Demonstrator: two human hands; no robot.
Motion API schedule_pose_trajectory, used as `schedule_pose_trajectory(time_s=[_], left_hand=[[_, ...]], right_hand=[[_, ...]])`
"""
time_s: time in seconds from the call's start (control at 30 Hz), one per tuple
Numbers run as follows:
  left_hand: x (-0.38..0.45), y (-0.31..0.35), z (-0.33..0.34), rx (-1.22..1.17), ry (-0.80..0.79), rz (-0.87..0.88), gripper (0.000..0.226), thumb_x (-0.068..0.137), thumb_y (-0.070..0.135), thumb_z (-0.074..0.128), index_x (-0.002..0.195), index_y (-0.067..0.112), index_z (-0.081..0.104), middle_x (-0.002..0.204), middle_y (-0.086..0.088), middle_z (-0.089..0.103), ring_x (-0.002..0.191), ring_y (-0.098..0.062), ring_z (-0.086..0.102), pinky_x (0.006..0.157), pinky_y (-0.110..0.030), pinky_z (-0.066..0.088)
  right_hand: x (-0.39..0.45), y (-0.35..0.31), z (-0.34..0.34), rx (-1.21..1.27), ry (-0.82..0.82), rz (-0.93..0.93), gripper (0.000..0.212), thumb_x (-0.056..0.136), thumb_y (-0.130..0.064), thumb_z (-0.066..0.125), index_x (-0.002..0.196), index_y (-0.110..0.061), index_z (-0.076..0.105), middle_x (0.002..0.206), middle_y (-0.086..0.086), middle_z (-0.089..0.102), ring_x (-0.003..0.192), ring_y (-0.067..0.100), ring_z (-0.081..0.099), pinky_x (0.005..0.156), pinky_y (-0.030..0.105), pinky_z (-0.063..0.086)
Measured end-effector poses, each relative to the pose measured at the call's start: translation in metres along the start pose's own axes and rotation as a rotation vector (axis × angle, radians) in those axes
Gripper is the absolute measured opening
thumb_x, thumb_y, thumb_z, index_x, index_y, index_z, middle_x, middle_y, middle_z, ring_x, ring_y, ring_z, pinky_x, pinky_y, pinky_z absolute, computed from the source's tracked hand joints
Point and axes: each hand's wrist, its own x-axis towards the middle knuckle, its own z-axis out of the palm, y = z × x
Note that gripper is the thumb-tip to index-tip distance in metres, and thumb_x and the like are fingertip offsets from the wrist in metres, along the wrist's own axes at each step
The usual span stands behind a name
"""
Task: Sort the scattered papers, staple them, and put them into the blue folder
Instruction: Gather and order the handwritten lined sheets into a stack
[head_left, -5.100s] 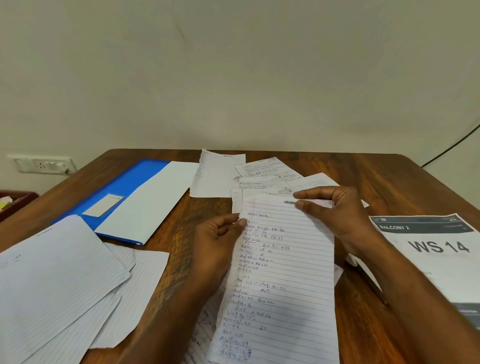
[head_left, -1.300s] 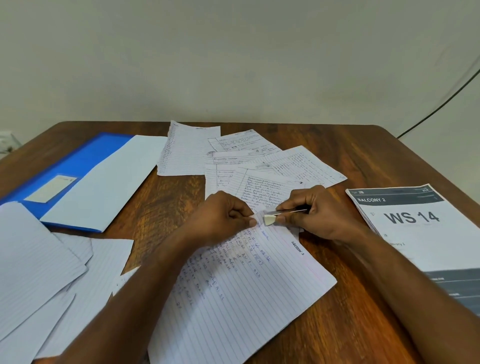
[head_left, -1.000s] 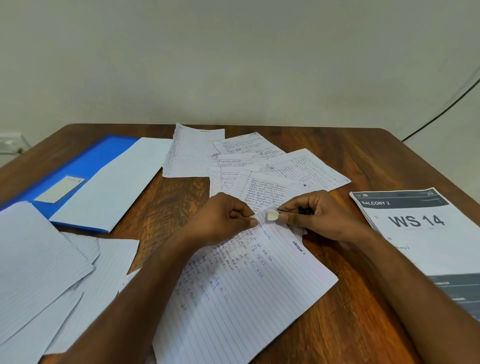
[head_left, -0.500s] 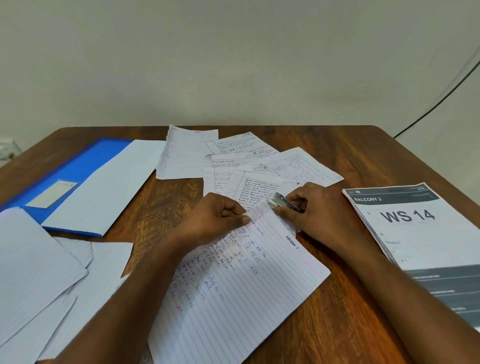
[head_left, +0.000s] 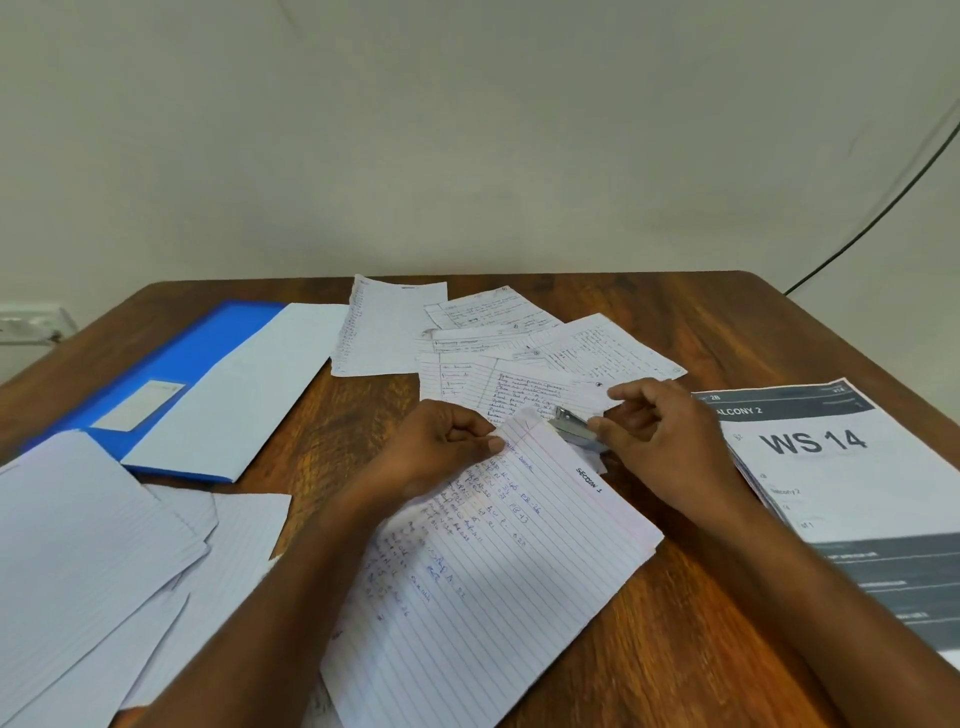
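Observation:
A lined, handwritten sheaf of paper (head_left: 498, 561) lies slanted on the wooden table in front of me. My left hand (head_left: 441, 447) pinches its top edge near the corner. My right hand (head_left: 660, 447) holds a small silver stapler (head_left: 574, 427) right at that top corner. Beyond the hands, several written sheets (head_left: 524, 353) lie fanned over each other. The blue folder (head_left: 171, 364) lies at the back left with a white sheet (head_left: 244, 389) over its right half.
A pile of blank lined sheets (head_left: 93, 566) spreads over the near left. A printed booklet marked WS 14 (head_left: 831, 467) lies at the right edge. A wall socket (head_left: 31, 325) is at far left, and a dark cable (head_left: 883, 202) hangs down the wall at right.
My right hand has shifted a little to the right with the stapler, whose silver body now shows at the sheaf's corner. My left hand keeps pinching the top edge.

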Motion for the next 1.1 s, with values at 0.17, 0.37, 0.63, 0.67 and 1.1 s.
schedule_pose_trajectory(time_s=[0.17, 0.37, 0.63, 0.67, 1.1], left_hand=[[-0.002, 0.015, 0.006, -0.116, 0.183, 0.088, 0.014, 0.092, 0.023, 0.080, 0.094, 0.009, 0.082, 0.091, -0.029, 0.075, 0.078, -0.052, 0.067, 0.082, -0.068, 0.056], [-0.008, 0.048, 0.020, -0.214, 0.464, 0.159, 0.009, 0.096, 0.017, 0.075, 0.100, 0.013, 0.082, 0.092, 0.005, 0.082, 0.087, -0.012, 0.078, 0.076, -0.024, 0.063], [-0.009, 0.062, 0.048, -0.568, 0.662, 0.013, 0.010, 0.099, 0.027, 0.072, 0.101, 0.020, 0.080, 0.100, 0.002, 0.082, 0.095, -0.021, 0.079, 0.090, -0.050, 0.064], [-0.010, 0.062, 0.054, -0.593, 0.674, 0.004, 0.011, 0.100, 0.027, 0.072, 0.101, 0.020, 0.080, 0.101, 0.002, 0.082, 0.095, -0.021, 0.080, 0.090, -0.051, 0.064], [-0.006, 0.070, 0.132, -0.273, 0.259, -0.080, 0.008, 0.099, 0.014, 0.073, 0.107, 0.012, 0.072, 0.087, 0.000, 0.081, 0.071, -0.026, 0.078, 0.061, -0.040, 0.065]], right_hand=[[-0.045, -0.003, -0.023, 0.199, 0.079, 0.146, 0.037, 0.084, -0.053, 0.076, 0.112, -0.033, 0.063, 0.099, -0.016, 0.068, 0.089, 0.004, 0.067, 0.074, 0.025, 0.056], [-0.067, -0.006, -0.030, 0.567, -0.020, 0.340, 0.029, 0.092, -0.027, 0.077, 0.118, -0.021, 0.066, 0.090, 0.003, 0.079, 0.080, 0.022, 0.076, 0.073, 0.043, 0.064], [-0.090, -0.012, -0.034, 0.600, -0.105, 0.292, 0.011, 0.102, -0.018, 0.063, 0.107, -0.021, 0.073, 0.099, -0.003, 0.080, 0.096, 0.015, 0.076, 0.089, 0.042, 0.060], [-0.091, -0.013, -0.034, 0.583, -0.094, 0.279, 0.014, 0.104, -0.017, 0.061, 0.106, -0.022, 0.073, 0.100, -0.005, 0.080, 0.096, 0.013, 0.076, 0.091, 0.044, 0.059], [-0.050, 0.026, -0.119, 0.506, 0.117, 0.415, 0.016, 0.104, -0.015, 0.061, 0.101, -0.022, 0.075, 0.102, -0.003, 0.079, 0.101, 0.023, 0.075, 0.088, 0.043, 0.061]])
